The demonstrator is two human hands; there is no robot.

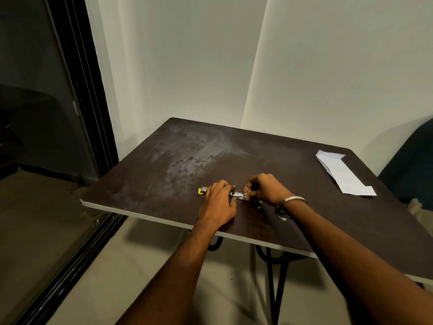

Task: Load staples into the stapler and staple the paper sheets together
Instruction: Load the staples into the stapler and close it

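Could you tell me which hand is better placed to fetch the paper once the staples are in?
Right. The right hand is nearer the paper, which lies at the table's far right; the left hand steadies the stapler.

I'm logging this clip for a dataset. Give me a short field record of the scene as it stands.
surface: dark table
stapler: opened, metal channel showing, lying near the front edge
left hand: on the stapler's left end
right hand: fingertips pinched at the channel; staples too small to confirm
yellow box: just left of the left hand
paper: far right, untouched
stage: loading, not yet stapling
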